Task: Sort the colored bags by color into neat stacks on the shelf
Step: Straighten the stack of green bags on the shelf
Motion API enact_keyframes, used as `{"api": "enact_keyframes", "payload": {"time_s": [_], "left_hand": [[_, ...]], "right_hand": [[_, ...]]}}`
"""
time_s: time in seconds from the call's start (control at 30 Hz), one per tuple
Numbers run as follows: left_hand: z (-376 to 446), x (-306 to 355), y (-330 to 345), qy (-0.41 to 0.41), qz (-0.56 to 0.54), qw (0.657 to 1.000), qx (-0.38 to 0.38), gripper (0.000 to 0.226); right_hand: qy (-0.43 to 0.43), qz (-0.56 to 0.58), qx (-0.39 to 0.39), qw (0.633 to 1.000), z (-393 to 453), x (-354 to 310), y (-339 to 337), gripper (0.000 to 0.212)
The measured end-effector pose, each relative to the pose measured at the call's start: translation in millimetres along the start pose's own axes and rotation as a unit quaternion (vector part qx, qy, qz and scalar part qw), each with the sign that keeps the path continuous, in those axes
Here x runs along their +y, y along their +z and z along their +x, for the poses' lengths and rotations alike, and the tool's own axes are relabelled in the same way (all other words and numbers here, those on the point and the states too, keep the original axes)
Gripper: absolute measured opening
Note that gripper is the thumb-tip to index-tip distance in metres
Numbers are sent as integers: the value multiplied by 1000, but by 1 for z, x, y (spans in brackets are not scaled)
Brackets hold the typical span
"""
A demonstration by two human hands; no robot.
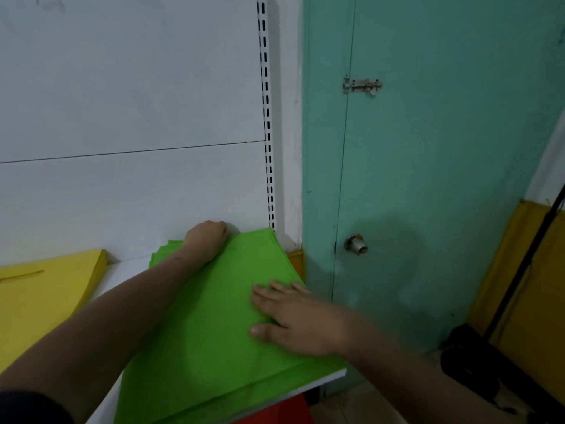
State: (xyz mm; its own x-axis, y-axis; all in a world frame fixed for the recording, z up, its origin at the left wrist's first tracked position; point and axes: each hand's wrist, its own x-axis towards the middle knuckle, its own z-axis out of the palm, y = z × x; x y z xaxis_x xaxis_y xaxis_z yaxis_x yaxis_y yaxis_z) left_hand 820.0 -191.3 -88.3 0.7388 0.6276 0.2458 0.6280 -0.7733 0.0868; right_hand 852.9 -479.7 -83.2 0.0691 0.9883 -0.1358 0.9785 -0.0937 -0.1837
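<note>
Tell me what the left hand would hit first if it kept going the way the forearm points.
Probably the white back panel: the left hand already lies at the far edge of the green stack, close to it.

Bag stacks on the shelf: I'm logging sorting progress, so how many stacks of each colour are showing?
Green stack: 1, with the left hand at its far edge and the right hand flat on top.
Yellow stack: 1.
Total: 2 stacks on the shelf.

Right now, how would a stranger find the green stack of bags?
Look at the white shelf beside the teal door. The green stack lies at its right end under both hands, while the yellow stack lies to its left.
</note>
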Motion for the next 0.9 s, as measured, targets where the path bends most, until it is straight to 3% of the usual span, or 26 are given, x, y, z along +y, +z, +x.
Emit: {"api": "enact_keyframes", "payload": {"time_s": [0.07, 0.17, 0.4, 0.57, 0.9], "left_hand": [[2, 3, -2, 20, -14, 1000, -10, 40], [0, 9, -4, 37, -24, 999, -21, 42], [-7, 16, 3, -4, -19, 1000, 9, 39], [-8, 16, 6, -14, -15, 1000, 17, 42], [-5, 17, -4, 2, 19, 999, 38, 50]], "right_hand": [[7, 4, 4, 1000, 3, 2, 2, 95], [0, 5, 9, 1000, 1, 0, 3, 100], [3, 12, 32, 999, 2, -5, -5, 92], [-7, 14, 29, 999, 22, -3, -13, 69], [46, -25, -6, 999, 59, 12, -6, 74]]}}
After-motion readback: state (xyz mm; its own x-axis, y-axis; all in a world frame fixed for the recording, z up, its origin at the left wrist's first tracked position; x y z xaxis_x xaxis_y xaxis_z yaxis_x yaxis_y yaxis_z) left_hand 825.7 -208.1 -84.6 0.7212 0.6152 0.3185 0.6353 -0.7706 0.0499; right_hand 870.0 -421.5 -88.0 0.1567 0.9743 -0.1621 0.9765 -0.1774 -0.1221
